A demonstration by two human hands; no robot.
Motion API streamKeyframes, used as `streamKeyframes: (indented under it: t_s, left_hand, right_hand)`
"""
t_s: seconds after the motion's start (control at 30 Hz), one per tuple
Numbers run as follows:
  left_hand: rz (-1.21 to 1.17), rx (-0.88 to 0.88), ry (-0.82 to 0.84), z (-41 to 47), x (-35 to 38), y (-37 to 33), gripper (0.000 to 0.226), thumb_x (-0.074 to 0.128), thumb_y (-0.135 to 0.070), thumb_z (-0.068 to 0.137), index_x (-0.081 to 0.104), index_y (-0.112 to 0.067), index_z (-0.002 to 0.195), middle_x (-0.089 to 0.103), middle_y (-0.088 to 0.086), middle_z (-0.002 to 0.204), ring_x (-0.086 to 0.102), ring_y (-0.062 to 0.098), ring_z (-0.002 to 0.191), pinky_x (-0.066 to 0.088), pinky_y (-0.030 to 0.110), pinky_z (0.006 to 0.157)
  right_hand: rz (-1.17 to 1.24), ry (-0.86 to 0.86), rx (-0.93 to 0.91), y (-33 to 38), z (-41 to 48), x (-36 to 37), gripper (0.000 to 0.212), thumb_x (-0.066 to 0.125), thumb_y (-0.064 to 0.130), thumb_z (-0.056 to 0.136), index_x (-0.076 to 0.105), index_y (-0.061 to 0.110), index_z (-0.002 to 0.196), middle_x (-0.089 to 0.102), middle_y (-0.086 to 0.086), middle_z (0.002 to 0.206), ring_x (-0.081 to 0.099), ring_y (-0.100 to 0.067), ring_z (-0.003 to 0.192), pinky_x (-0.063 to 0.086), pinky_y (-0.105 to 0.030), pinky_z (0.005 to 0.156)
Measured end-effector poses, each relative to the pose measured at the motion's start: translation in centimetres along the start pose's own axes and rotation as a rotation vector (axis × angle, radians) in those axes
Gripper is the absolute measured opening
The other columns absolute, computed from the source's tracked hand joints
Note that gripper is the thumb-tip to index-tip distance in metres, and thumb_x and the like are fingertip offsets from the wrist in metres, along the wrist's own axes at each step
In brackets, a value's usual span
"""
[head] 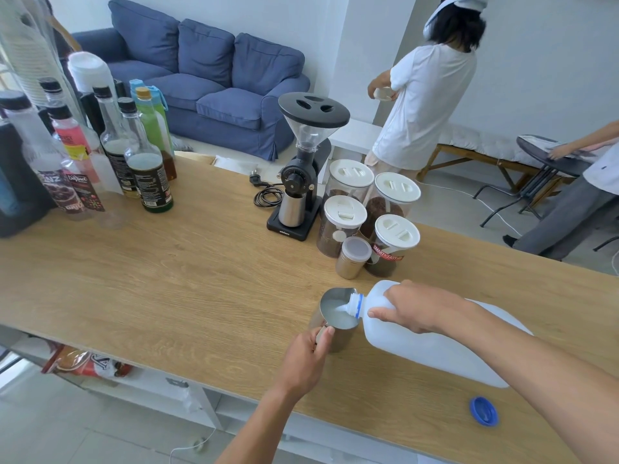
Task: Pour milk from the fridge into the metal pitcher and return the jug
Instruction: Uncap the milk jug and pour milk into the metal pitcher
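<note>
Wooden counter — right hand tilts jug over pitcher.

Black coffee grinder stands mid-counter toward the far edge, four white-lidded jars of dark grounds clustered just right of it, small steel shaker touching the front jars. Syrup bottles crowd the counter's far-left corner. Blue sofa against the back wall.

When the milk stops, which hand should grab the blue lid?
Probably the left hand. It only steadies the metal pitcher; the right hand carries the jug. The blue lid lies rightward, though.
</note>
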State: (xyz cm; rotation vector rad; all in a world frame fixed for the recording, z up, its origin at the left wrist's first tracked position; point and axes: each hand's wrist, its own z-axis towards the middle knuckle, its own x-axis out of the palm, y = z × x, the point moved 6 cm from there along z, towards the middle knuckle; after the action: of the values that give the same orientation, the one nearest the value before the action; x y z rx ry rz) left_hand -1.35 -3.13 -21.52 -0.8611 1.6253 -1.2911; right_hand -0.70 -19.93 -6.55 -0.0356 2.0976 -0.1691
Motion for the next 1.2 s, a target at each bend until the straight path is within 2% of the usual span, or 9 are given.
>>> streamKeyframes:
  t_s: [0.1, 0.3, 0.4, 0.5, 0.73, 0.8, 0.9, 1.03, 1.2]
  left_hand:
    - [-0.002, -0.003, 0.0, 0.02, 0.0, -0.04, 0.049, 0.043, -0.04, 0.103, 0.022, -0.026, 0.061, 0.02, -0.011, 0.057, 0.018, 0.012, 0.055, 0.018, 0.036, 0.056]
    - [-0.003, -0.002, 0.004, 0.0, -0.01, 0.04, 0.048, 0.043, -0.039, 0.103, 0.021, -0.024, 0.063, 0.021, -0.012, 0.057, 0.018, 0.012, 0.055, 0.018, 0.035, 0.056]
    - [0.002, 0.001, 0.0, 0.1, 0.04, 0.05, 0.048, 0.043, -0.038, 0.103, 0.021, -0.026, 0.062, 0.021, -0.01, 0.059, 0.02, 0.014, 0.058, 0.019, 0.034, 0.056]
    - [0.007, 0.005, -0.003, 0.1, 0.02, 0.0, 0.049, 0.043, -0.036, 0.103, 0.021, -0.027, 0.061, 0.021, -0.01, 0.059, 0.021, 0.017, 0.06, 0.019, 0.034, 0.057]
    - [0.004, 0.004, -0.008, 0.11, -0.01, 0.09, 0.05, 0.044, -0.036, 0.103, 0.021, -0.026, 0.06, 0.021, -0.013, 0.056, 0.02, 0.013, 0.056, 0.019, 0.032, 0.054]
    - [0.001, 0.006, -0.005, 0.07, 0.01, 0.09, 0.049, 0.044, -0.036, 0.103, 0.021, -0.025, 0.061, 0.021, -0.012, 0.056, 0.02, 0.013, 0.055, 0.019, 0.03, 0.053]
    - [-0.004, 0.002, 0.0, 0.04, 0.0, 0.07, 0.048, 0.044, -0.038, 0.103, 0.022, -0.023, 0.062, 0.021, -0.012, 0.056, 0.019, 0.012, 0.054, 0.018, 0.029, 0.052]
    - [0.003, -0.003, 0.002, -0.03, -0.04, 0.0, 0.05, 0.044, -0.039, 0.103, 0.022, -0.026, 0.06, 0.021, -0.013, 0.055, 0.019, 0.011, 0.053, 0.019, 0.03, 0.052]
    - [0.015, -0.018, 0.001, -0.07, -0.05, 0.01, 0.052, 0.044, -0.04, 0.103, 0.023, -0.028, 0.057, 0.021, -0.013, 0.053, 0.019, 0.011, 0.052, 0.02, 0.032, 0.053]
  right_hand:
    - [-0.001, -0.007, -0.003, -0.01, 0.09, 0.02, 0.052, 0.037, 0.061, 0.095, 0.051, 0.013, 0.08, 0.048, -0.002, 0.073, 0.042, -0.016, 0.055, 0.029, -0.031, 0.05]
    - [-0.012, -0.006, -0.009, -0.07, 0.32, 0.15, 0.058, 0.037, 0.061, 0.095, 0.058, 0.008, 0.089, 0.055, -0.007, 0.082, 0.045, -0.019, 0.06, 0.029, -0.032, 0.052]
    - [-0.01, -0.005, -0.013, -0.02, 0.2, 0.1, 0.054, 0.037, 0.06, 0.095, 0.053, 0.01, 0.083, 0.048, -0.002, 0.07, 0.04, -0.016, 0.053, 0.027, -0.031, 0.05]
    - [-0.018, -0.002, -0.011, 0.05, 0.16, 0.11, 0.053, 0.037, 0.06, 0.095, 0.053, 0.011, 0.085, 0.046, -0.001, 0.068, 0.039, -0.015, 0.052, 0.026, -0.031, 0.049]
    - [-0.026, -0.013, -0.018, 0.09, 0.44, 0.16, 0.058, 0.037, 0.06, 0.095, 0.061, 0.007, 0.096, 0.055, -0.006, 0.081, 0.045, -0.018, 0.059, 0.028, -0.031, 0.05]
    - [-0.023, -0.014, -0.018, 0.09, 0.33, 0.13, 0.058, 0.037, 0.06, 0.095, 0.061, 0.007, 0.095, 0.052, -0.004, 0.076, 0.043, -0.017, 0.057, 0.028, -0.03, 0.05]
    - [-0.028, -0.012, -0.02, 0.14, 0.19, 0.12, 0.056, 0.038, 0.059, 0.096, 0.06, 0.007, 0.095, 0.054, -0.005, 0.08, 0.046, -0.018, 0.061, 0.028, -0.03, 0.05]
    - [-0.02, -0.022, -0.013, 0.11, 0.21, 0.14, 0.054, 0.038, 0.06, 0.095, 0.057, 0.01, 0.088, 0.05, -0.002, 0.072, 0.043, -0.015, 0.056, 0.029, -0.031, 0.05]
    - [-0.012, -0.037, -0.013, -0.02, 0.26, 0.41, 0.059, 0.037, 0.061, 0.095, 0.06, 0.007, 0.094, 0.061, -0.009, 0.089, 0.047, -0.019, 0.063, 0.03, -0.031, 0.052]
